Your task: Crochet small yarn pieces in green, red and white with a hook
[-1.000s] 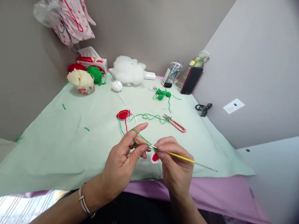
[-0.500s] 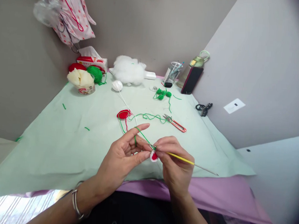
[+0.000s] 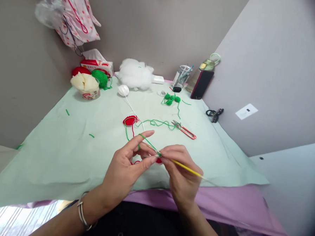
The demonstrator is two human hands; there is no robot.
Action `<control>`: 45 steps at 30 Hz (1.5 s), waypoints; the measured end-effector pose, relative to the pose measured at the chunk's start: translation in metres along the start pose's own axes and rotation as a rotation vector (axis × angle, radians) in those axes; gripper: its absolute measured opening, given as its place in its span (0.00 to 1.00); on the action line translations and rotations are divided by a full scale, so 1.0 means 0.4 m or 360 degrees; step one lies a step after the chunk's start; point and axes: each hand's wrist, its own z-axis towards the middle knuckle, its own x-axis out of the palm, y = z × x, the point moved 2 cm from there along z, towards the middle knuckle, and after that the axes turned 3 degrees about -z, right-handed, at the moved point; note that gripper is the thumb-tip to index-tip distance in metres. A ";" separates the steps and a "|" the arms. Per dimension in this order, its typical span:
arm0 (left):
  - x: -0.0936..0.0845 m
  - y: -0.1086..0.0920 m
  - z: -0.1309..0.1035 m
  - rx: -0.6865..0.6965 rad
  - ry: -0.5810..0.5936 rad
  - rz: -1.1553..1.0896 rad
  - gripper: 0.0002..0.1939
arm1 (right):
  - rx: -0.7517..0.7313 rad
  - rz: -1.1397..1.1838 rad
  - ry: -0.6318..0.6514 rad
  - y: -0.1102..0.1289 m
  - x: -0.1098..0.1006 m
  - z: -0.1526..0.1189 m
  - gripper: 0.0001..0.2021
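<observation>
A small red, white and green crochet piece point(image 3: 158, 160) is pinched in the fingertips of my left hand point(image 3: 130, 162), mostly covered by fingers. Green yarn point(image 3: 150, 144) runs over my raised left index finger down to the piece. My right hand point(image 3: 183, 172) is closed around a crochet hook point(image 3: 188, 168) with a yellow handle; its tip meets the green stitches, and its rear end is blurred. Beyond my hands lies a small ball of red yarn point(image 3: 130, 120), with loose green strands around it. White yarn leads from a white ball point(image 3: 123, 90) toward my left hand.
Orange-handled thread snips point(image 3: 184, 129) lie to the right, below small green pieces point(image 3: 171, 99). At the back stand white stuffing point(image 3: 136, 74), a tissue box point(image 3: 97, 63), a cup with a cream-coloured liner point(image 3: 85, 86), a pen cup point(image 3: 182, 78), a bottle point(image 3: 202, 72) and a phone point(image 3: 203, 84).
Both hands have shifted slightly left, and the crochet piece has turned so that less of its white edge shows. The hook has moved with my right hand.
</observation>
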 end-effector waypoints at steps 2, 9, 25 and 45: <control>-0.002 -0.002 0.004 -0.0047 -0.0027 -0.0053 0.29 | 0.0203 0.0235 0.0031 -0.016 -0.002 0.001 0.09; 0.010 -0.003 0.008 -0.0074 -0.0047 -0.0282 0.32 | 0.0245 0.0154 0.0050 -0.017 -0.007 0.002 0.07; 0.002 0.006 0.012 -0.0199 -0.0002 -0.0361 0.38 | 0.0358 0.0501 0.0027 -0.029 0.000 0.012 0.06; -0.002 -0.008 0.002 0.0004 -0.0055 0.0033 0.30 | -0.0197 -0.0168 0.0448 0.037 -0.057 0.017 0.12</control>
